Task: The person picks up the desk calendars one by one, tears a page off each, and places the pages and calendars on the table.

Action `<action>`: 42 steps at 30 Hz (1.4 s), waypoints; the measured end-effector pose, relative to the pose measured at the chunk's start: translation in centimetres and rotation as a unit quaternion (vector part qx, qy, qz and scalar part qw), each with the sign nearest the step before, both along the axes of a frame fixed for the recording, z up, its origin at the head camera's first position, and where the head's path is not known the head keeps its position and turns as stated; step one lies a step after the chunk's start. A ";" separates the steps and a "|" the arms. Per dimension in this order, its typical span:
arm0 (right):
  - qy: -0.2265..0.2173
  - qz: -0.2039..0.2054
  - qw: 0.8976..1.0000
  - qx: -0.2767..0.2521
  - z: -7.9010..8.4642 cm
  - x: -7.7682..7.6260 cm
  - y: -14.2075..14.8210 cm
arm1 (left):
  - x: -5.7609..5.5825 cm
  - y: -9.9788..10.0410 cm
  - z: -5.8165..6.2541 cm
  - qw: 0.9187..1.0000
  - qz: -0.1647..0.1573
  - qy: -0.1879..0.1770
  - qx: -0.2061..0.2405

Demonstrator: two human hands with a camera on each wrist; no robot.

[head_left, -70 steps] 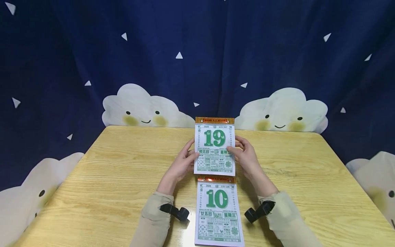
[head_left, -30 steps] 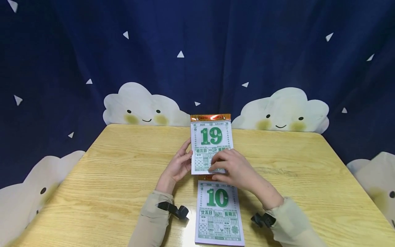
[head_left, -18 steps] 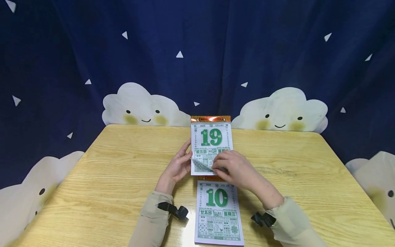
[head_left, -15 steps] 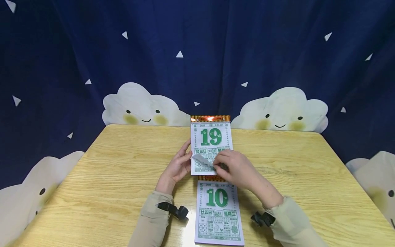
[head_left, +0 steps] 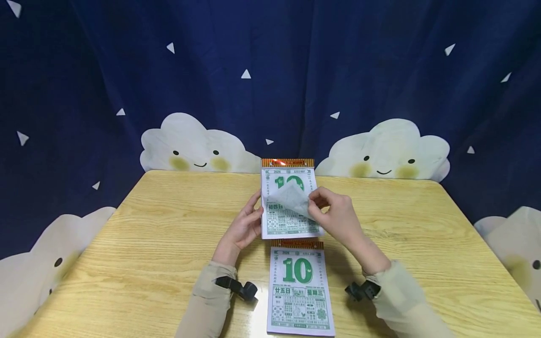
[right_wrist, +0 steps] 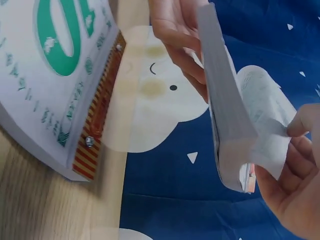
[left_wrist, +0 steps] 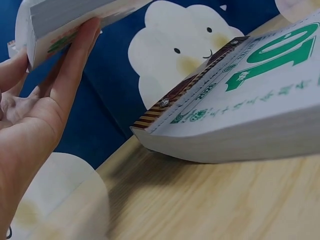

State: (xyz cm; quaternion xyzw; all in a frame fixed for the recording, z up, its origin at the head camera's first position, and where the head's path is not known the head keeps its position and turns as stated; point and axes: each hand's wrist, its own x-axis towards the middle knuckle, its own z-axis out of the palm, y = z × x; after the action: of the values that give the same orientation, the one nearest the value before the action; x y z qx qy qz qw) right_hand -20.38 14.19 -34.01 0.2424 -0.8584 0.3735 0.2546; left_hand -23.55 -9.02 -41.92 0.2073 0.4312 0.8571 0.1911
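My left hand (head_left: 243, 225) grips the left edge of a thick tear-off calendar (head_left: 276, 224), thumb in front and fingers behind, holding it up off the table. My right hand (head_left: 338, 213) pinches the lower right part of its top sheet (head_left: 291, 197) between thumb and fingers. That sheet is lifted and curled upward, covering part of the green number, and a printed page shows beneath. In the right wrist view the pinched sheet (right_wrist: 270, 140) bends away from the pad's edge. A second calendar (head_left: 300, 295), showing a green 10, lies on the table below the held one.
The wooden table (head_left: 169, 244) extends to both sides. Behind it hangs a dark blue curtain (head_left: 270, 70) with white triangles and smiling clouds. Black wrist cameras (head_left: 243, 287) are strapped over both beige sleeves.
My right hand left the calendar's right edge, moved to its bottom, pinched the top sheet and lifted it up and to the right. The left hand still holds the calendar, shifted slightly left.
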 end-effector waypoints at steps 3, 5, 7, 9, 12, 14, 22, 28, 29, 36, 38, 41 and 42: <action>-0.048 -0.010 0.998 -0.035 0.3 -0.3 0.4 | 0.0 -0.1 0.1 1.000 0.008 -0.001 -0.004; -0.088 -0.012 0.994 -0.058 0.5 -0.5 0.7 | -0.1 -0.1 0.0 1.000 0.016 -0.002 -0.010; -0.127 -0.018 0.989 -0.076 0.7 -0.8 1.0 | -0.2 -0.2 0.0 1.000 0.022 -0.002 -0.016; -0.157 -0.025 0.983 -0.094 0.8 -1.0 1.3 | -0.2 -0.3 0.0 0.999 0.025 0.001 -0.022; -0.180 -0.042 0.976 -0.113 1.0 -1.3 1.7 | -0.2 -0.4 0.0 0.999 0.028 0.010 -0.032; -0.185 -0.048 0.973 -0.128 1.1 -1.5 1.9 | -0.2 -0.5 0.0 0.999 0.030 0.014 -0.039; -0.202 -0.036 0.960 -0.192 1.4 -2.5 2.6 | -0.2 -0.5 0.0 0.996 0.058 0.010 -0.065; -0.227 -0.042 0.943 -0.242 1.6 -3.5 3.2 | -0.2 -0.6 -0.2 0.996 0.065 -0.002 -0.055; -0.232 -0.042 0.940 -0.248 1.6 -3.6 3.3 | -0.2 -0.6 -0.2 0.997 0.064 -0.003 -0.051; -0.261 -0.058 0.933 -0.241 1.5 -4.5 3.9 | -0.2 -0.8 -0.2 0.998 0.047 0.018 -0.031; -0.268 -0.064 0.932 -0.235 1.5 -4.6 4.1 | -0.1 -0.8 -0.2 0.998 0.045 0.017 -0.028; -0.276 -0.069 0.928 -0.240 1.7 -4.8 4.4 | -0.1 -0.8 -0.3 0.999 0.043 0.012 -0.028; -0.278 -0.067 0.926 -0.246 1.8 -4.8 4.6 | -0.1 -0.8 -0.3 0.999 0.043 0.011 -0.030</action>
State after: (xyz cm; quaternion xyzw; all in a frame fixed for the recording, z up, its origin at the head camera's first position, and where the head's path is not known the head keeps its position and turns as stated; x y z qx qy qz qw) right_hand -25.23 18.76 -32.25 0.0005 -0.7900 0.6076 0.0818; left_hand -23.66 -9.82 -42.20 0.1918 0.4670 0.8491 0.1553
